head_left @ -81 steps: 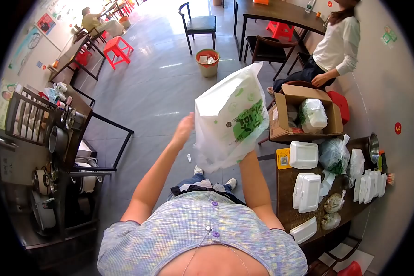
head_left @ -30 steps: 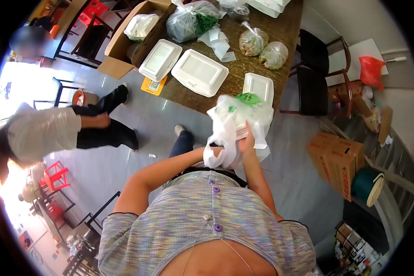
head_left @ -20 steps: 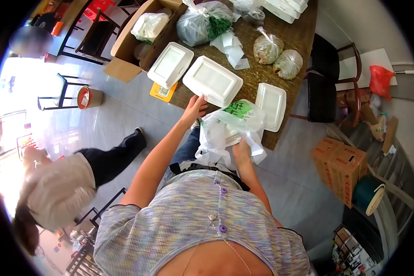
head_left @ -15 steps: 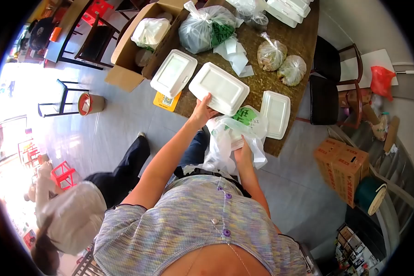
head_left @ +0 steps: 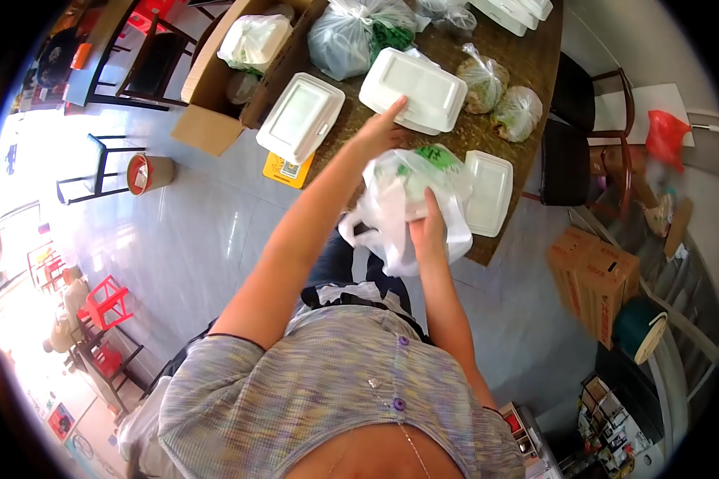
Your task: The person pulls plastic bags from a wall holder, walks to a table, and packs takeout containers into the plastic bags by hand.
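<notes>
My left hand (head_left: 385, 129) grips the near edge of a closed white takeout box (head_left: 414, 86), thumb on its lid. The box is over the middle of the wooden table (head_left: 447, 144). Lower down, my right hand (head_left: 429, 225) is closed on a white plastic bag (head_left: 391, 227) with green print, with a pale box shape showing inside it; the fingers underneath are hidden. Just right of the bag lies another closed takeout box (head_left: 488, 191) by the table's near edge. A further white takeout box (head_left: 301, 118) rests at the left edge.
An open cardboard box (head_left: 209, 128) holding bagged food stands at the far left. A large knotted bag (head_left: 351, 44), two small food bags (head_left: 482, 80) and stacked takeout boxes (head_left: 510, 14) are further back. Black chairs (head_left: 567, 168) and a carton (head_left: 593, 275) stand to the right.
My left hand has moved the takeout box forward and to the right. My right hand has raised the bag slightly. The person at lower left is now mostly hidden behind my body.
</notes>
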Action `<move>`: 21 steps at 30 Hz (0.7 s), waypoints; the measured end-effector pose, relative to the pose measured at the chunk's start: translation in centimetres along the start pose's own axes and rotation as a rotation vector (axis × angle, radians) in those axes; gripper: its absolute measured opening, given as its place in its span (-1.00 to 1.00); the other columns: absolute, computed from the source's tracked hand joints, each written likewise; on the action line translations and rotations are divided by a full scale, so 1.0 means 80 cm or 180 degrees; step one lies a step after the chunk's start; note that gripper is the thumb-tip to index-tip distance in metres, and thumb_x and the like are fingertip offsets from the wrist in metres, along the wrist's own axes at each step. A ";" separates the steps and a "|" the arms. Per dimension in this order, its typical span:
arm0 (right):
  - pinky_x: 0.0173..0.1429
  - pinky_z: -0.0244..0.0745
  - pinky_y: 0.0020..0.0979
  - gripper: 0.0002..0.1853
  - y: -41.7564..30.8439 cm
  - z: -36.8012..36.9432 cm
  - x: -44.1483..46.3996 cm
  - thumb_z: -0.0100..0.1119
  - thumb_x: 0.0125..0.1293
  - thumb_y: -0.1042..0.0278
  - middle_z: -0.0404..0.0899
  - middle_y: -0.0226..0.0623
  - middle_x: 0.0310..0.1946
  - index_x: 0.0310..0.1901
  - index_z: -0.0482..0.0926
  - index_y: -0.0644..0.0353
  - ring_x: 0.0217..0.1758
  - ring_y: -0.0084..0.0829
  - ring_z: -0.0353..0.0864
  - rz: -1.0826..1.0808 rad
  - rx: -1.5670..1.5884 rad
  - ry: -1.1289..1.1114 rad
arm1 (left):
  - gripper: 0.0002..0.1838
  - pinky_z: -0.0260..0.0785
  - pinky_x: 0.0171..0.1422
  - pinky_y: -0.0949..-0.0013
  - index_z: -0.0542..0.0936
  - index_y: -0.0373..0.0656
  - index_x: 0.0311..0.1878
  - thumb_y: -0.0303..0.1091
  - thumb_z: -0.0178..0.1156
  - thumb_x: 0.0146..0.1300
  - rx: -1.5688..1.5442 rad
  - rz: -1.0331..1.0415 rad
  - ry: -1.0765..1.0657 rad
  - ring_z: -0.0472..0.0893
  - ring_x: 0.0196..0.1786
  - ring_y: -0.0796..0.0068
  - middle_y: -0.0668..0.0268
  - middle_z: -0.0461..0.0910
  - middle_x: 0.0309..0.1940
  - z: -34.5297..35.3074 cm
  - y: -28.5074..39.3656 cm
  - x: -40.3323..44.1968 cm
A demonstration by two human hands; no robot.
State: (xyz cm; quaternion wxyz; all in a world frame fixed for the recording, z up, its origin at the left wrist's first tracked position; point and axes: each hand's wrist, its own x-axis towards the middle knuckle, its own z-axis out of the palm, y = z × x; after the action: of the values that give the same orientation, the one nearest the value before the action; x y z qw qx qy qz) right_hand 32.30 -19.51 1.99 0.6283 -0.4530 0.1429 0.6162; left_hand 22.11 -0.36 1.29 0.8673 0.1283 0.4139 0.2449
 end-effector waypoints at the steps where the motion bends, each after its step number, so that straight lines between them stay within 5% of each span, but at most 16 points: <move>1: 0.16 0.34 -0.25 -0.59 0.000 0.005 0.008 0.11 0.20 0.37 0.39 -0.24 0.05 0.08 0.32 0.25 0.12 -0.30 0.38 -0.0087 0.0012 -0.0019 | -0.16 0.17 0.21 0.12 0.22 -0.35 0.20 0.15 0.19 0.05 0.0698 0.0126 0.0507 0.29 0.21 0.06 -0.03 0.27 0.17 0.016 0.014 -0.049; 3: 0.16 0.34 -0.27 -0.57 0.001 0.009 0.020 0.14 0.18 0.37 0.38 -0.25 0.05 0.08 0.32 0.25 0.12 -0.30 0.38 -0.0257 0.0046 -0.0044 | -0.23 0.20 0.19 0.25 0.20 -0.42 0.18 0.12 0.04 0.17 0.2307 0.0987 0.1068 0.35 0.17 0.15 -0.08 0.33 0.11 0.036 0.031 -0.153; 5: 0.15 0.35 -0.29 -0.57 -0.001 0.029 0.012 0.14 0.18 0.39 0.38 -0.26 0.05 0.08 0.32 0.24 0.11 -0.31 0.38 -0.0447 0.0054 -0.0032 | -0.08 0.13 0.26 0.20 0.13 -0.50 0.20 0.12 0.18 0.04 0.3504 0.1922 0.1522 0.28 0.23 0.02 -0.20 0.28 0.11 0.009 0.002 -0.204; 6: 0.15 0.35 -0.29 -0.56 -0.005 0.034 0.008 0.15 0.17 0.40 0.38 -0.27 0.04 0.09 0.32 0.23 0.11 -0.31 0.38 -0.0525 0.0047 -0.0036 | -0.01 0.15 0.26 0.20 0.10 -0.52 0.21 0.12 0.25 -0.03 0.4198 0.2051 0.1972 0.28 0.22 -0.02 -0.20 0.23 0.14 -0.007 -0.033 -0.224; 7: 0.15 0.35 -0.29 -0.56 -0.006 0.033 0.009 0.14 0.18 0.41 0.38 -0.28 0.04 0.09 0.31 0.22 0.09 -0.32 0.39 -0.0340 0.0015 0.0026 | 0.05 0.14 0.26 0.16 0.05 -0.53 0.23 0.14 0.28 -0.07 0.4450 0.1516 0.1902 0.26 0.23 -0.03 -0.19 0.17 0.18 0.000 -0.050 -0.246; 8: 0.14 0.35 -0.30 -0.57 -0.008 0.025 0.013 0.13 0.18 0.41 0.38 -0.28 0.04 0.09 0.31 0.21 0.09 -0.32 0.39 -0.0160 -0.0036 -0.0009 | -0.20 0.26 0.15 0.28 0.24 -0.44 0.16 0.01 0.25 0.04 0.4563 0.1276 0.2078 0.41 0.13 0.16 -0.09 0.36 0.07 0.000 -0.071 -0.251; 10: 0.14 0.35 -0.31 -0.57 -0.008 0.001 0.028 0.13 0.18 0.42 0.39 -0.28 0.04 0.09 0.31 0.21 0.09 -0.31 0.38 0.0202 -0.0141 -0.0084 | -0.55 0.35 -0.13 0.47 0.46 -0.36 -0.14 -0.10 0.18 0.13 0.2940 0.0732 0.0838 0.53 -0.23 0.47 0.19 0.55 -0.27 -0.028 -0.089 -0.242; 13: 0.12 0.34 -0.23 -0.56 -0.009 -0.014 0.045 0.14 0.17 0.41 0.37 -0.31 0.06 0.09 0.31 0.20 0.11 -0.34 0.36 0.0228 -0.0292 0.0047 | -0.76 0.27 -0.33 0.59 0.49 -0.23 -0.40 -0.22 0.12 0.19 0.1584 0.1174 0.0855 0.39 -0.51 0.72 0.46 0.47 -0.57 0.019 -0.066 -0.271; 18: 0.13 0.28 -0.13 -0.54 -0.039 0.000 -0.006 0.18 0.12 0.41 0.35 -0.36 0.07 0.08 0.33 0.15 0.12 -0.36 0.32 -0.0195 -0.1299 -0.0140 | -0.84 0.35 -0.26 0.50 0.38 -0.16 -0.42 -0.32 0.06 0.24 0.0127 0.1659 0.0556 0.39 -0.53 0.66 0.46 0.32 -0.63 0.089 -0.019 -0.313; 21: 0.16 0.25 -0.25 -0.45 -0.090 0.006 -0.068 0.23 0.07 0.32 0.35 -0.27 0.05 0.11 0.30 0.22 0.15 -0.37 0.28 -0.0760 -0.2745 -0.0369 | -0.75 0.41 -0.17 0.44 0.37 -0.27 -0.08 -0.32 0.02 0.26 0.0129 0.1869 0.0580 0.39 -0.52 0.67 0.44 0.34 -0.53 0.102 -0.014 -0.316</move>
State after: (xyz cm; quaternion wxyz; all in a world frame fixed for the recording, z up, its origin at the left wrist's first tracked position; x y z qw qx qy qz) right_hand 37.56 -21.42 9.11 0.4558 -0.6514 -0.2156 0.5669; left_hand 15.24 -14.92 22.45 0.7160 0.2372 0.4400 0.4873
